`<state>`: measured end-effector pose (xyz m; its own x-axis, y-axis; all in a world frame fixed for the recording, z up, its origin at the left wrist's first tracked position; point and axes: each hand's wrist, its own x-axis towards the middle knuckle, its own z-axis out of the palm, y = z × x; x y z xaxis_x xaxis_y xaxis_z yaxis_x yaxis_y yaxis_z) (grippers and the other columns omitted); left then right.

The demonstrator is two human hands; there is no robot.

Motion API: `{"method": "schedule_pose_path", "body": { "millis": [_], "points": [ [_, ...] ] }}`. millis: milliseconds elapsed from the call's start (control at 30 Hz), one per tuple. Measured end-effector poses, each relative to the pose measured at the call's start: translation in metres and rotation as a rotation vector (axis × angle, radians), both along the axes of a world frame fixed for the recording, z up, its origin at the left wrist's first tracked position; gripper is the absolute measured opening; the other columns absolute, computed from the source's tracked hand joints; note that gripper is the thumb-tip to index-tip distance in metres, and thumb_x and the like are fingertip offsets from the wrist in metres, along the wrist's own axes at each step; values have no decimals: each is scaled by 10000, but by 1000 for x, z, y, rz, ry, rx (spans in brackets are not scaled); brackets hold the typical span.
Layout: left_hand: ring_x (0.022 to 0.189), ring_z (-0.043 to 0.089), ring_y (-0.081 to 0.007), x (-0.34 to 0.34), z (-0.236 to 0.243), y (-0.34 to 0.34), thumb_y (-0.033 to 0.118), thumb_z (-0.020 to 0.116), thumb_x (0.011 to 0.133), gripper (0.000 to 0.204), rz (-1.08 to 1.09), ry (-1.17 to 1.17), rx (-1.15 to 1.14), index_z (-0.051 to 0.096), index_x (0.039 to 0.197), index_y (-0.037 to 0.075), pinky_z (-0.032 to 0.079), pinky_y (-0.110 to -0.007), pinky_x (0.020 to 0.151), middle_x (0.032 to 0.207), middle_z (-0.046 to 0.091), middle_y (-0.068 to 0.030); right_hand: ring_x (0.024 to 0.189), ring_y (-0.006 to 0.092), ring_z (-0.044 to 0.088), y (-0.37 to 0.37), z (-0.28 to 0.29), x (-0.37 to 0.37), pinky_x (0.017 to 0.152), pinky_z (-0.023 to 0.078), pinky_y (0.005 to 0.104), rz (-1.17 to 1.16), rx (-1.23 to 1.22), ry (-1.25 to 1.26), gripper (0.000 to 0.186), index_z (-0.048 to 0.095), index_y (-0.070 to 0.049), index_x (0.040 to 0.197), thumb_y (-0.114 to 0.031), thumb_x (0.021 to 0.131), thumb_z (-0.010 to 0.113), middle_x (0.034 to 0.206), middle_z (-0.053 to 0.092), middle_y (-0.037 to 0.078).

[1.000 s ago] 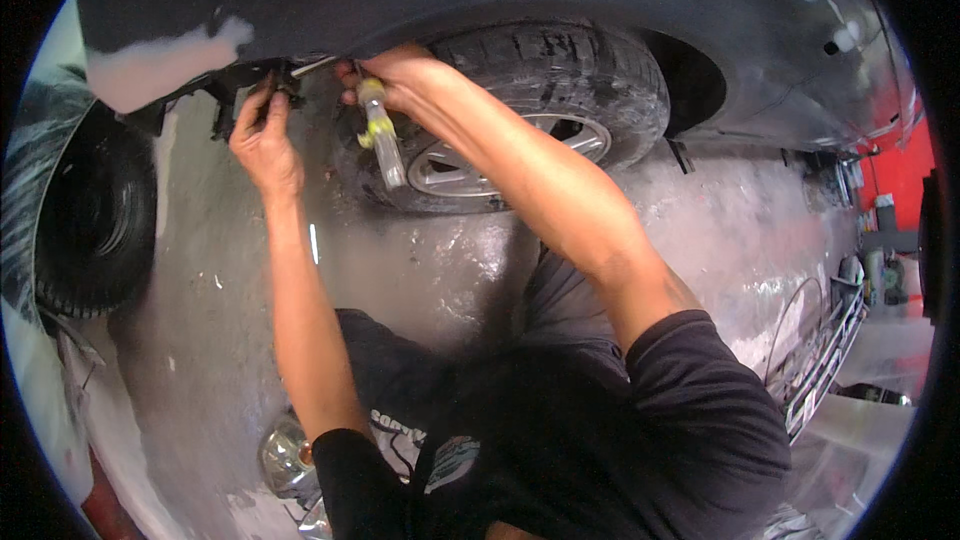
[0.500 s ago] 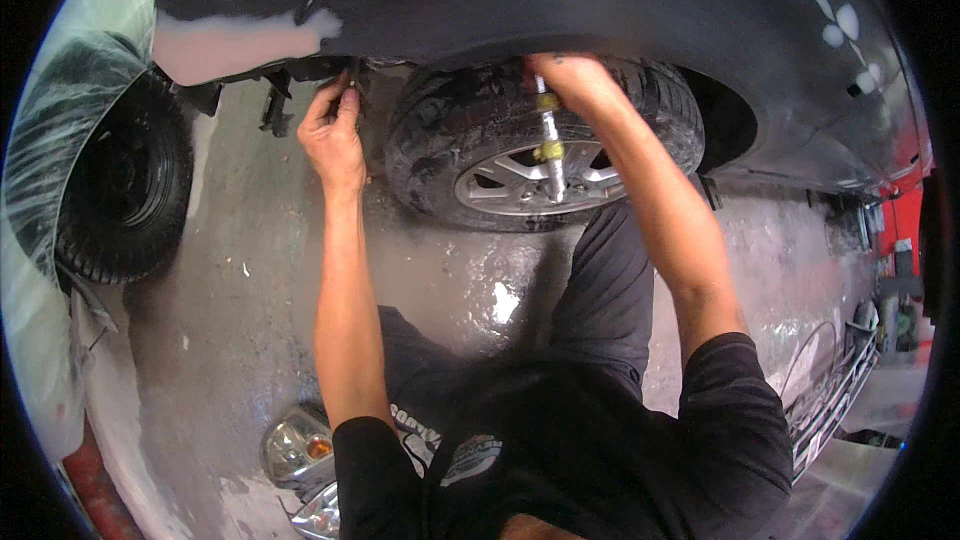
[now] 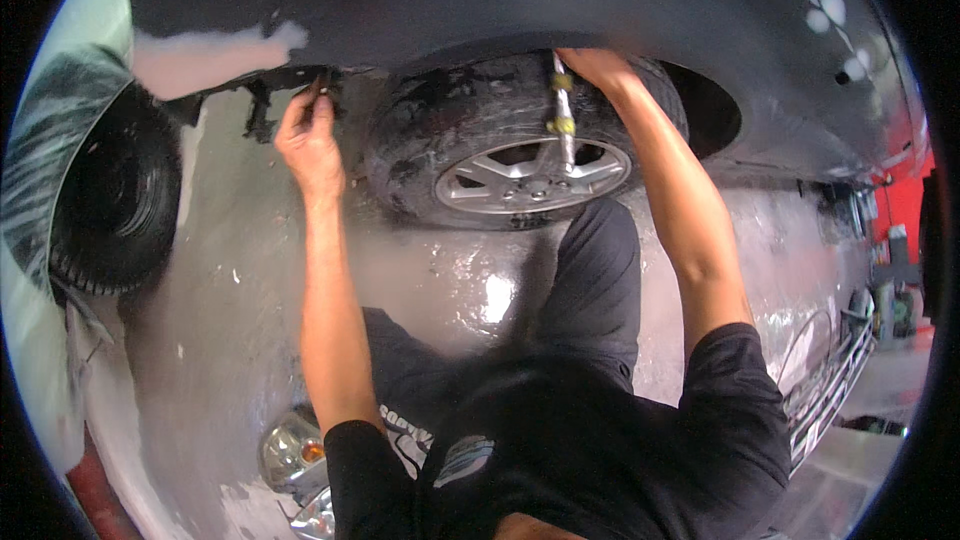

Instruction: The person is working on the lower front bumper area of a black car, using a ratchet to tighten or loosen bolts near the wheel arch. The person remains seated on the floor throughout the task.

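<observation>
My left hand (image 3: 311, 147) is raised just below the lower edge of a dark car body panel (image 3: 450, 0). Its thumb and fingers pinch a small dark piece (image 3: 321, 87), too small to name. My right hand (image 3: 597, 68) reaches up at the wheel arch, its fingertips partly hidden by the panel edge. It grips the upper end of a slim silver tool with yellow bands (image 3: 563, 110), whose lower end hangs in front of the wheel. That wheel (image 3: 535, 180) has a worn black tire and a silver spoked rim.
To the left, a dark tire (image 3: 120, 190) sits beside plastic-covered bodywork (image 3: 60, 120). A headlight (image 3: 290, 450) lies on the wet grey floor (image 3: 230, 320) near my left elbow. Metal trim or a grille (image 3: 830, 390) lies at right. Pale filler patches (image 3: 215, 58) mark the panel.
My right hand and the silver tool have shifted right and up across the wheel. My left hand has dropped slightly from the panel edge, still pinching. The whole view has shifted a little.
</observation>
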<state>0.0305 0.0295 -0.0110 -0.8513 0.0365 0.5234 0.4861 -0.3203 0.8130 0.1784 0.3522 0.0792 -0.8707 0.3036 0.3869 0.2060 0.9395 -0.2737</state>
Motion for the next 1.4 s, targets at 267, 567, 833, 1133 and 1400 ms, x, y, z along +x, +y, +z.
{"method": "schedule_pose_path", "body": {
  "millis": [267, 567, 833, 1133, 1400],
  "points": [
    [828, 576, -93, 9, 16, -5, 49, 660, 941, 193, 89, 42, -157, 701, 1110, -34, 458, -237, 745, 917, 678, -20, 797, 249, 714, -94, -8, 13, 726, 548, 375, 274, -295, 227, 282, 699, -27, 1085, -217, 877, 701, 858, 725, 149],
    [763, 546, -69, 10, 23, -13, 88, 663, 955, 207, 17, 32, -224, 705, 1134, -6, 435, -231, 669, 892, 665, 3, 833, 204, 685, -176, -41, -31, 746, 509, 375, 294, -667, 474, 255, 674, 31, 1038, -162, 872, 687, 911, 710, 193],
    [908, 606, -108, -3, 10, -12, 49, 687, 931, 226, -112, -49, -59, 694, 1142, -33, 476, -250, 835, 1010, 688, -42, 793, 194, 570, -172, -41, -75, 737, 457, 353, 343, -1241, 552, 197, 663, 10, 974, -150, 871, 711, 874, 644, 97],
    [731, 570, -98, 0, 16, -15, 42, 673, 935, 215, -140, -79, -100, 697, 1133, -38, 460, -250, 657, 899, 665, -31, 728, 194, 661, -173, -38, -51, 685, 518, 365, 338, -730, 361, 236, 699, 43, 888, -191, 900, 673, 755, 675, 127],
    [610, 502, -64, 4, 36, -23, 49, 666, 932, 169, -213, -150, -148, 695, 1070, -45, 379, -221, 508, 795, 620, -8, 688, 201, 656, -191, -29, -36, 662, 509, 368, 379, -581, 484, 270, 688, 40, 1048, -194, 917, 651, 751, 669, 144]
  ]
}}
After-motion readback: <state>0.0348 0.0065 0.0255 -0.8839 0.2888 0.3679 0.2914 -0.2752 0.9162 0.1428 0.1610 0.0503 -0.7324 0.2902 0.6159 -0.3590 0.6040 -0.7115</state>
